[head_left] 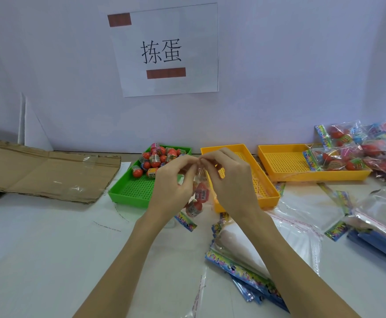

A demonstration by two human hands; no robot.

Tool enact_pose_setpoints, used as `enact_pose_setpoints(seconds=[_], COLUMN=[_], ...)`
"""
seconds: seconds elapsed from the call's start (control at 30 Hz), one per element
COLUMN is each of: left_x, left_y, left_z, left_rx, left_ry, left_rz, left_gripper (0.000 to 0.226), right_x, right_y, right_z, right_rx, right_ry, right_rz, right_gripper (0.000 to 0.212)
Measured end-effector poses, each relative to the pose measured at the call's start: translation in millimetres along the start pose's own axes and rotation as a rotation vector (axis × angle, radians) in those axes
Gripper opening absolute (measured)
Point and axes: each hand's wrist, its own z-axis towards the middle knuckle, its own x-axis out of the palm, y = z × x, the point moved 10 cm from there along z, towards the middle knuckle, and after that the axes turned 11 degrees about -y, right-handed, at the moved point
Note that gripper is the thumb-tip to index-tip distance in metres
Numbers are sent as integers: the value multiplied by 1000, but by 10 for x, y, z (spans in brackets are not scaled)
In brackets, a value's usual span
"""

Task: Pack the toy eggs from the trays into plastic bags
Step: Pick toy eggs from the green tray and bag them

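Both grips are on the same thing: our left hand (172,180) and right hand (227,177) pinch the top edge of a clear plastic bag (197,198) at mid-frame, fingertips nearly meeting above it. That bag hangs between our hands with a couple of red toy eggs (201,193) inside, its colourful header strip (185,222) at the bottom end, down by the table (49,249).

Just behind our left hand sits the green tray (127,191), with a pile of loose eggs (156,160) heaped at its far end. Behind our right hand is an orange tray (265,187), and further right a second orange tray (286,161) with filled bags (352,152) spilling over its right side.

Lower right of the frame there's a stack of empty bags (244,260) with the same colourful headers, and more clear ones (309,210) spread out beside it. Flattened cardboard (45,173) lies at the left, and a paper sign (164,49) is stuck on the wall up top.
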Motion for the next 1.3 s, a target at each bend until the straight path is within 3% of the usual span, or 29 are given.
enact_pose_setpoints(seconds=[0.27,0.47,0.63,0.9,1.3], left_x=[2,65,5,-20,-53], left_y=[218,-34,5,-73,-5], left_z=[-2,-31,-8,-14,0], left_rx=[-211,43,59,166,-34], left_ry=[33,109,42,-14,-58], left_rz=[-78,35,76,181,94], left_gripper=[15,10,12,16,15], right_x=[81,12,115,37,-22], right_y=[35,2,26,-8,-221], right_z=[-34,-1,-24,-23,-27], right_rx=[13,23,0,-3,190], right_ry=[80,38,129,48,-19], right_rz=[25,19,30,-73,-54], right_gripper=[8,4,11,3,6])
